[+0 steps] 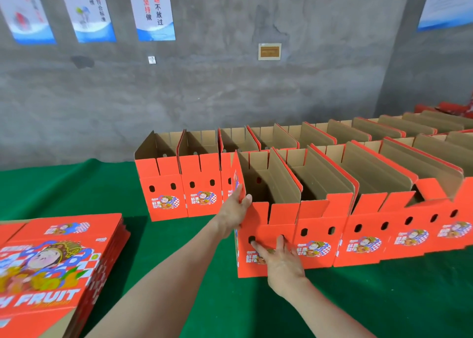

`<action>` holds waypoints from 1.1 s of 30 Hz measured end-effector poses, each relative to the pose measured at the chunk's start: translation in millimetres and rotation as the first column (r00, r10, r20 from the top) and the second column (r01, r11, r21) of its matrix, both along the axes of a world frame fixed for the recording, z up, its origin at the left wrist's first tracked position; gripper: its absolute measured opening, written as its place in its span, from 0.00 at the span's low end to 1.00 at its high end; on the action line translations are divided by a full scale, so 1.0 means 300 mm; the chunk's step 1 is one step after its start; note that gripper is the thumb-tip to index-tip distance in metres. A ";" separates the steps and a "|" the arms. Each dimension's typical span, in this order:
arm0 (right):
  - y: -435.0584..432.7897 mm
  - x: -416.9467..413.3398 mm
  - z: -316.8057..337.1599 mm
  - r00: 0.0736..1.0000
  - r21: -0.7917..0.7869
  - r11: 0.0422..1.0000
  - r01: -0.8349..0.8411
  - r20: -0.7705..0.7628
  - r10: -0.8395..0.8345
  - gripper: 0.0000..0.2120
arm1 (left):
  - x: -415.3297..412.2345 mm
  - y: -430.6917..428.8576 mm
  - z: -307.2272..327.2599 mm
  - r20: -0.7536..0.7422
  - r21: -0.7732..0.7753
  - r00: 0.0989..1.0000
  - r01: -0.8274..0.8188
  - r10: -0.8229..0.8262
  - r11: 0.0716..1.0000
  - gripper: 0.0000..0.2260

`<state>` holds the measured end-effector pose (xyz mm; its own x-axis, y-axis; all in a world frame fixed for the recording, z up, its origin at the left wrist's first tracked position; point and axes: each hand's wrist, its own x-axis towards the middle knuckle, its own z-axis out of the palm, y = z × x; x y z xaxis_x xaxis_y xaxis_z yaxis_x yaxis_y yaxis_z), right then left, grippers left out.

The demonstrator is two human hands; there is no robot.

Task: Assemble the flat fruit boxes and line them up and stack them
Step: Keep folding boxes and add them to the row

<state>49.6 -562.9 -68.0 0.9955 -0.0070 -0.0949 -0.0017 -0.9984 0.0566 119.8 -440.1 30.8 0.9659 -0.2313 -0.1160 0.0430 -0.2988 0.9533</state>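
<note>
The left hand point(234, 211) grasps the left corner of the open orange cardboard fruit box point(281, 216); the right hand point(280, 259) presses straight, spread fingers on its front.

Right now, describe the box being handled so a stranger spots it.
Two rows of red boxes stand on the green table. The box ends the nearer row on the left. Only it has the left hand gripping its side and the right hand flat on its front.

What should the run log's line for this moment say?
step: aligning | left hand grips end box by left edge | right hand presses flat on its front | spot: left end of near row | flat stack at left
</note>
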 end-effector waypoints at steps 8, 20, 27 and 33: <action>0.153 0.011 0.224 0.775 0.084 0.970 -0.228 0.619 0.129 0.38 | -0.040 0.164 -0.027 -0.167 -0.180 0.983 0.046 -0.077 0.983 0.26; 0.197 0.132 0.246 0.937 0.036 0.999 0.032 0.348 -0.042 0.31 | -0.271 1.054 -0.311 0.232 0.678 0.873 -0.462 0.430 0.572 0.23; 0.369 0.068 0.255 0.733 0.093 0.964 -0.249 0.669 0.124 0.31 | -0.402 1.472 -0.416 0.124 0.891 0.908 -0.279 0.401 0.357 0.30; 0.737 -0.027 0.060 0.883 0.292 0.858 -0.422 0.348 0.316 0.25 | -0.466 1.360 -0.456 0.239 0.891 0.931 -0.323 0.275 0.320 0.31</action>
